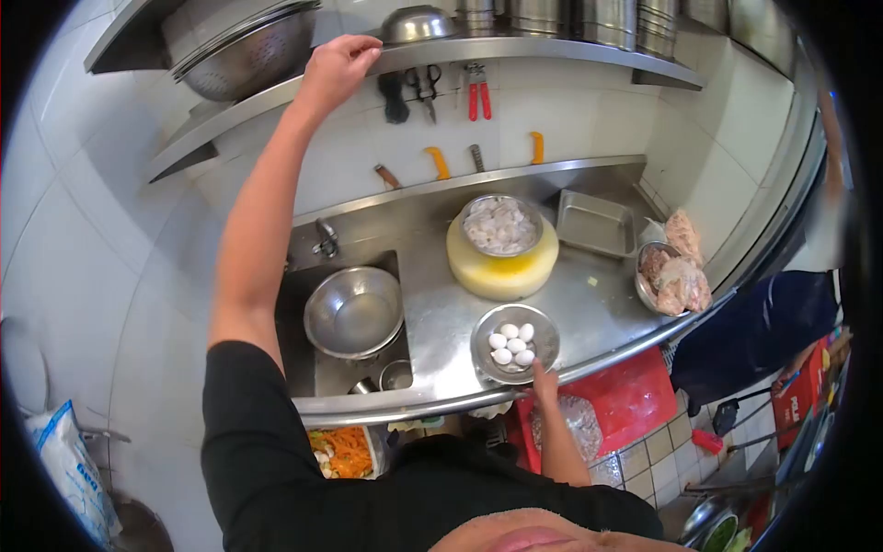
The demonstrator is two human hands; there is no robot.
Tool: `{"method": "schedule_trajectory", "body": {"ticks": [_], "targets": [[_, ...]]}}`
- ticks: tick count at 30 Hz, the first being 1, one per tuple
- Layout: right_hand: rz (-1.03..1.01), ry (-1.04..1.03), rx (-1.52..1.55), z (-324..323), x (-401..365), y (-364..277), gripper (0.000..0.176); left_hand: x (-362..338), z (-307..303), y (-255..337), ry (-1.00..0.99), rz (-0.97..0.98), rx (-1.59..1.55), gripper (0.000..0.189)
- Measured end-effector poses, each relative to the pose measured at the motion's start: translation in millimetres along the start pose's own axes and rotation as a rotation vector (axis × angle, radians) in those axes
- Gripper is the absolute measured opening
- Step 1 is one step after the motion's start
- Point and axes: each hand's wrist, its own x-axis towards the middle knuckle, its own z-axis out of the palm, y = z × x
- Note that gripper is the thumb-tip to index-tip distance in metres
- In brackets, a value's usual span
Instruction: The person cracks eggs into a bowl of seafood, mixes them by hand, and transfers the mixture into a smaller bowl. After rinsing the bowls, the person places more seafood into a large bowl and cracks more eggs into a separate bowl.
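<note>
My left hand [342,66] is raised to the edge of the wall shelf, its fingers drawn together; whatever is between them, if anything, I cannot make out. Just beside those fingers an upturned metal bowl [418,24] rests on the shelf. Down at the counter's front, my right hand [544,375] grips the near right rim of a metal bowl [487,361], its lower fingers hidden. Several white eggs [512,344] lie inside that bowl. Behind it, a bowl of pale, wet-looking pieces [502,225] stands on a thick round yellowish block [501,276].
The sink [292,322] at left holds a large metal bowl [354,313]. A shallow metal tray [596,224] and a bowl of raw meat [676,276] are at right. Scissors [424,92] and red-handled pliers [478,92] hang below the shelf [543,50]. Another person [763,322] stands at right.
</note>
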Motion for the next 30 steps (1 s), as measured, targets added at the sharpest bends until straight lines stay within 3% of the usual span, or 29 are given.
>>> {"method": "schedule_trajectory", "body": {"ticks": [3,4,5,8,11,14,17,23,30], "targets": [[0.005,0.12,-0.258,-2,17,11,0.067,63,37,-17,-0.086,-0.065,0.063,0.027],[-0.015,0.017,-0.115,-3,18,11,0.067,75,48,-25,-0.117,-0.103,0.077,0.027],[0.007,0.043,-0.057,-3,19,12,0.064,87,60,-35,-0.157,-0.069,0.103,0.027],[0.086,0.012,-0.001,-7,21,14,0.057,115,80,-67,-0.33,-0.011,0.19,0.024],[0.068,-0.017,0.03,-5,14,1,0.057,133,89,-65,-0.406,-0.08,0.288,0.023],[0.059,-0.009,0.0,-3,8,-4,0.056,140,95,-68,-0.464,-0.014,0.391,0.02],[0.068,-0.003,-0.05,-4,13,-3,0.053,145,104,-93,-0.361,0.09,0.42,0.018],[0.062,-0.011,0.023,-3,9,-6,0.043,169,117,-117,-0.418,0.287,0.465,0.01],[0.075,0.042,0.089,6,0,-15,0.037,169,115,-98,-0.398,0.426,0.492,0.008]]}}
